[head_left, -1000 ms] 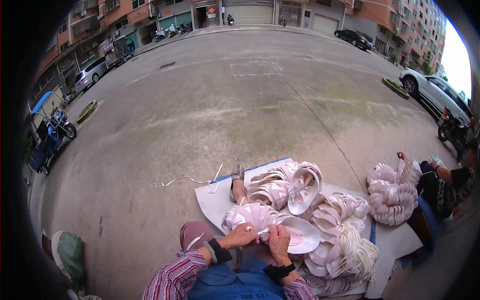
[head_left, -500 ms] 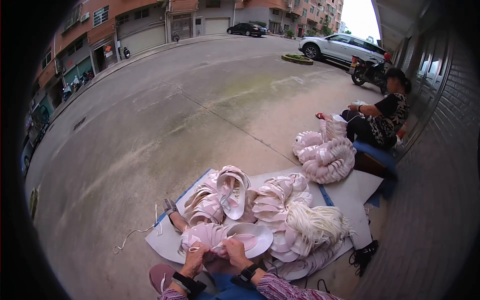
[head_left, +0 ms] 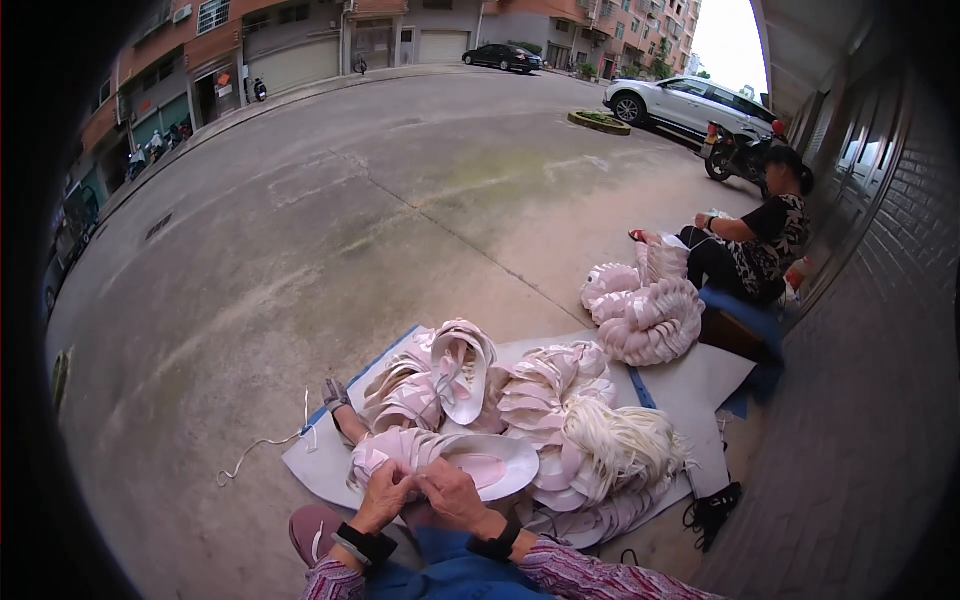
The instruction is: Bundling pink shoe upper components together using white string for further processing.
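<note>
My left hand (head_left: 386, 496) and my right hand (head_left: 450, 494) are close together at the near edge of a row of pale pink and white shoe uppers (head_left: 400, 445). Fingers of both are pinched on a thin white shoelace (head_left: 415, 481), mostly hidden by the fingertips. Just beyond my right hand lies the end upper (head_left: 510, 465), its pink inside facing up. Behind it stands another bundle of uppers (head_left: 463, 370) with its open side showing. To the right, a thick hank of white shoelaces (head_left: 620, 440) rests on more stacked uppers (head_left: 555, 385).
A pale sheet (head_left: 320, 470) lies under the bundles on the concrete. Black laces (head_left: 712, 515) lie at its right. Further right, a person (head_left: 765, 230) sits by coiled uppers (head_left: 655, 320), near a brick wall (head_left: 850, 400). A motorcycle (head_left: 740, 160) and white car (head_left: 680, 100) stand beyond.
Both hands have drawn nearer to me and closer together, away from the end upper. The lace shows less between them. The whole view has shifted slightly.
</note>
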Motion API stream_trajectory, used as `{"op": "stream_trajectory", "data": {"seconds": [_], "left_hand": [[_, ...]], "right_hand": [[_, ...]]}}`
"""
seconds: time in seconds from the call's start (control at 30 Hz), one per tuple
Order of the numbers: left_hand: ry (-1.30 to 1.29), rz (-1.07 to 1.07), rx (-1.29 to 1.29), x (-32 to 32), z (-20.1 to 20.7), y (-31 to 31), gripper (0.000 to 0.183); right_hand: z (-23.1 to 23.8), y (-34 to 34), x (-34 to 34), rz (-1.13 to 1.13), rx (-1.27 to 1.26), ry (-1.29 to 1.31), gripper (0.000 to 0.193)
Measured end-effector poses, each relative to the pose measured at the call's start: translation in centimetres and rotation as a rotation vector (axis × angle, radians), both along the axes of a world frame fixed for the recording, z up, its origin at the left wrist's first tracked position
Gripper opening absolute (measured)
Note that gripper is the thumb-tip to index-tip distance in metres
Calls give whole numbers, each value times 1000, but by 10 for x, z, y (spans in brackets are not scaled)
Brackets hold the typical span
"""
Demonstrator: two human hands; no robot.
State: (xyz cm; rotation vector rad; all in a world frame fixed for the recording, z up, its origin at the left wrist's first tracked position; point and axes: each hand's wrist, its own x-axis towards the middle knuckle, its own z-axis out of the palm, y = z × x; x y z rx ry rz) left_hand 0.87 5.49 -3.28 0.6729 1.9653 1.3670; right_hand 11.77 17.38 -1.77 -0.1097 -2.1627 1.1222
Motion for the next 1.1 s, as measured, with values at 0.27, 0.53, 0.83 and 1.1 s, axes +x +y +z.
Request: {"op": "stream_trajectory", "data": {"seconds": [0.27, 0.53, 0.83, 1.1], "left_hand": [[403, 19, 197, 12, 25, -23, 22], [344, 53, -93, 29, 17, -34, 29], [258, -8, 11, 14, 5, -11, 24], [232, 8, -52, 19, 8, -15, 18]], "right_hand": [[29, -22, -11, 143, 197, -114, 25], [12, -3, -16, 369, -60, -216, 37], [-7, 44, -29, 492, 32, -354, 42], [-19, 46, -25, 505, 213, -419, 17]]}}
